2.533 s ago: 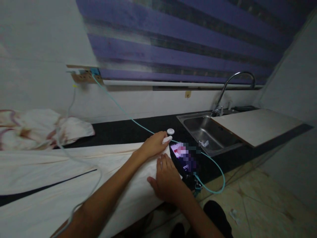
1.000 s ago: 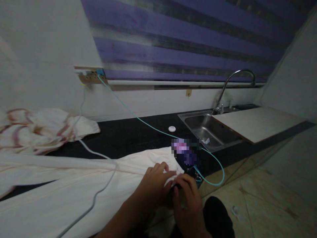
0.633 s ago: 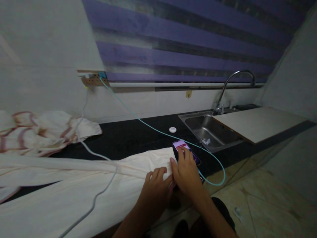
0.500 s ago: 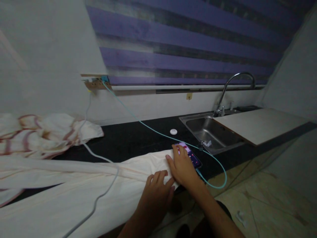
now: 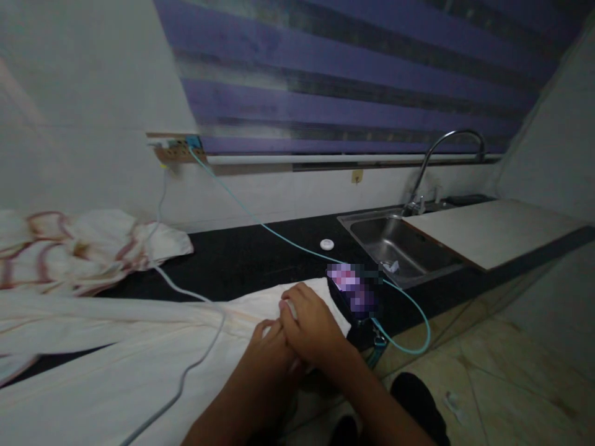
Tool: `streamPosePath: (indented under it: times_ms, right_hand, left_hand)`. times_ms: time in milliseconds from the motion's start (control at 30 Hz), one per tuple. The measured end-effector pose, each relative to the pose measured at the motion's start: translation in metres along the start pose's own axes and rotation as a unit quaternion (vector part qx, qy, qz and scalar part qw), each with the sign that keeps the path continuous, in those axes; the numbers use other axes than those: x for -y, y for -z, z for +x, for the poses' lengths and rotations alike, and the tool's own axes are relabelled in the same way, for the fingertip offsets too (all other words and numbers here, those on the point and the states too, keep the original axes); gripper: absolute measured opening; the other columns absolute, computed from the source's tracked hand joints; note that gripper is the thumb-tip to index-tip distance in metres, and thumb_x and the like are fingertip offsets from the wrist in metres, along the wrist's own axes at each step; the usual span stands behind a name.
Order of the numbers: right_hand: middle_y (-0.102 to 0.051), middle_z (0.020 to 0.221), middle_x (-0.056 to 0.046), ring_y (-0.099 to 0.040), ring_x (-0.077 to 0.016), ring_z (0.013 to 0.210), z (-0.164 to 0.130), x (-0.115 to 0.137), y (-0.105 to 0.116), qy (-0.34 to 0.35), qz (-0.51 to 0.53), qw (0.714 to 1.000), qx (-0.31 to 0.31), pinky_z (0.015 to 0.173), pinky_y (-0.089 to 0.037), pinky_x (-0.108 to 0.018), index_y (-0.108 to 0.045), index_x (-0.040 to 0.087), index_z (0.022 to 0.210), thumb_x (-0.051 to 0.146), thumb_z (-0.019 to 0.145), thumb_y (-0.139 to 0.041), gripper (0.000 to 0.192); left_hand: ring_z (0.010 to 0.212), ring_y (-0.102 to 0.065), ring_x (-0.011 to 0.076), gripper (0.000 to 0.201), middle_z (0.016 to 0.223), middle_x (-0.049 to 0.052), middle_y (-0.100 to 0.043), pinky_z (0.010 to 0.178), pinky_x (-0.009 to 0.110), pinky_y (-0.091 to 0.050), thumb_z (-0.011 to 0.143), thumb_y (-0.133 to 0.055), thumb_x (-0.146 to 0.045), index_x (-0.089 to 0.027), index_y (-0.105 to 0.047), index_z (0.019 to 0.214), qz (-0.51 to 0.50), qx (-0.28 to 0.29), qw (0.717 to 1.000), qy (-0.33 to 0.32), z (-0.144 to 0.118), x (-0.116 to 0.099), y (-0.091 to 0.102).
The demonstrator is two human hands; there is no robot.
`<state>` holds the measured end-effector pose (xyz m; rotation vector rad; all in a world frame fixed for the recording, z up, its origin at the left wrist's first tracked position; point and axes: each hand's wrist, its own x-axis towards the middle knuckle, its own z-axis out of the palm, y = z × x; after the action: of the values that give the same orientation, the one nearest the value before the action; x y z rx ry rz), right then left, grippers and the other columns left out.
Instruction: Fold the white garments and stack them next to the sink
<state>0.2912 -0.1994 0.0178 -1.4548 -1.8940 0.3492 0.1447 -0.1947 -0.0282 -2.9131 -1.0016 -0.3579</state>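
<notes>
A long cream cloth (image 5: 139,353) lies along the black countertop (image 5: 242,260). Both hands meet at its right end. My right hand (image 5: 311,322) has its fingers curled on a fold of the cloth and lies partly over my left hand (image 5: 267,353), which pinches the same fold. A phone (image 5: 352,291) with a lit screen lies just right of the hands, plugged into a teal cable (image 5: 288,243).
A small white round cap (image 5: 327,244) sits behind the phone. To the right is a steel sink (image 5: 395,244) with a curved tap (image 5: 446,145) and a pale board (image 5: 493,229) over it. A patterned cloth (image 5: 69,248) is bunched at left. A grey cable (image 5: 190,362) crosses the cream cloth from the wall socket (image 5: 174,148).
My right hand left the phone screen and came back left onto the cloth's end, over my left hand. The left hand stayed on the cloth.
</notes>
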Motion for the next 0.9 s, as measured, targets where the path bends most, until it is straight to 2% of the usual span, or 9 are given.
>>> streamPosePath:
  times_ms: [167, 233, 300, 400, 500, 600, 667, 767, 900]
  right_hand:
    - [-0.065, 0.116, -0.013, -0.059, -0.0251, 0.114, -0.011, -0.024, -0.008, 0.003, -0.038, 0.998, 0.042, 0.104, -0.048, -0.041, -0.066, 0.015, 0.113, 0.02, 0.103, -0.047, 0.022]
    - [-0.064, 0.119, -0.014, -0.057, -0.026, 0.118, -0.014, -0.029, -0.013, 0.003, -0.041, 0.999, 0.033, 0.105, -0.047, -0.041, -0.065, 0.013, 0.116, 0.018, 0.101, -0.049, 0.022]
    - [-0.063, 0.119, -0.015, -0.055, -0.0271, 0.119, -0.016, -0.031, -0.017, 0.008, -0.041, 0.999, 0.012, 0.106, -0.046, -0.042, -0.064, 0.012, 0.118, 0.017, 0.1, -0.051, 0.023]
    - [-0.064, 0.117, -0.015, -0.055, -0.0279, 0.118, -0.017, -0.031, -0.022, 0.028, -0.044, 0.998, -0.017, 0.106, -0.046, -0.044, -0.064, 0.013, 0.116, 0.016, 0.101, -0.049, 0.022]
    - [-0.065, 0.117, -0.015, -0.055, -0.0283, 0.117, -0.018, -0.029, -0.022, 0.022, -0.067, 0.997, -0.041, 0.106, -0.046, -0.045, -0.064, 0.015, 0.114, 0.017, 0.101, -0.048, 0.021]
    - [-0.065, 0.124, -0.017, -0.05, -0.035, 0.129, -0.021, -0.023, -0.021, -0.04, -0.143, 0.986, -0.074, 0.107, -0.041, -0.054, -0.064, 0.015, 0.12, 0.023, 0.102, -0.051, 0.024]
    - [-0.065, 0.129, -0.018, -0.043, -0.0409, 0.139, -0.023, -0.017, -0.02, -0.093, -0.192, 0.973, -0.091, 0.108, -0.036, -0.062, -0.065, 0.015, 0.124, 0.028, 0.102, -0.052, 0.028]
    - [-0.065, 0.133, -0.019, -0.039, -0.0436, 0.143, -0.024, -0.011, -0.017, -0.138, -0.224, 0.96, -0.097, 0.108, -0.032, -0.067, -0.065, 0.016, 0.127, 0.031, 0.102, -0.051, 0.032]
    - [-0.065, 0.134, -0.02, -0.042, -0.0432, 0.14, -0.021, -0.009, -0.013, -0.167, -0.236, 0.953, -0.088, 0.107, -0.032, -0.068, -0.068, 0.016, 0.125, 0.035, 0.105, -0.048, 0.034]
  left_hand:
    - [0.116, -0.061, 0.0307, 0.023, 0.119, 0.008, -0.069, 0.104, 0.054, -0.046, 0.099, -0.06, -0.031, -0.023, -0.07, 0.117, -0.012, 0.04, 0.996, 0.084, -0.008, 0.041, 0.027]
    - [0.111, -0.063, 0.0303, 0.021, 0.111, 0.009, -0.069, 0.101, 0.052, -0.047, 0.102, -0.052, -0.03, -0.02, -0.07, 0.107, 0.002, 0.061, 0.995, 0.076, -0.005, 0.052, 0.033]
    - [0.103, -0.065, 0.0291, 0.027, 0.104, 0.01, -0.069, 0.095, 0.05, -0.05, 0.104, -0.043, -0.027, -0.018, -0.068, 0.1, 0.023, 0.072, 0.995, 0.062, -0.003, 0.054, 0.037]
    - [0.096, -0.067, 0.0276, 0.033, 0.098, 0.01, -0.068, 0.086, 0.045, -0.052, 0.106, -0.034, -0.027, -0.018, -0.065, 0.098, 0.048, 0.086, 0.994, 0.051, -0.002, 0.042, 0.043]
    - [0.093, -0.068, 0.0262, 0.035, 0.095, 0.009, -0.068, 0.08, 0.041, -0.053, 0.106, -0.032, -0.027, -0.019, -0.065, 0.098, 0.066, 0.124, 0.987, 0.075, -0.006, 0.019, 0.047]
    - [0.087, -0.068, 0.0235, 0.034, 0.094, 0.007, -0.069, 0.077, 0.037, -0.053, 0.104, -0.033, -0.021, -0.02, -0.067, 0.1, 0.063, 0.178, 0.977, 0.102, -0.013, 0.0, 0.047]
    - [0.086, -0.067, 0.0214, 0.033, 0.096, 0.007, -0.07, 0.078, 0.036, -0.052, 0.103, -0.035, -0.019, -0.021, -0.068, 0.1, 0.05, 0.192, 0.972, 0.122, -0.018, -0.008, 0.045]
    - [0.094, -0.067, 0.0231, 0.032, 0.103, 0.009, -0.071, 0.086, 0.04, -0.053, 0.103, -0.038, -0.022, -0.021, -0.07, 0.104, 0.03, 0.179, 0.974, 0.137, -0.022, -0.012, 0.041]
    - [0.104, -0.066, 0.029, 0.032, 0.112, 0.012, -0.071, 0.095, 0.05, -0.051, 0.103, -0.042, -0.031, -0.02, -0.071, 0.108, -0.003, 0.171, 0.976, 0.137, -0.026, -0.008, 0.045]
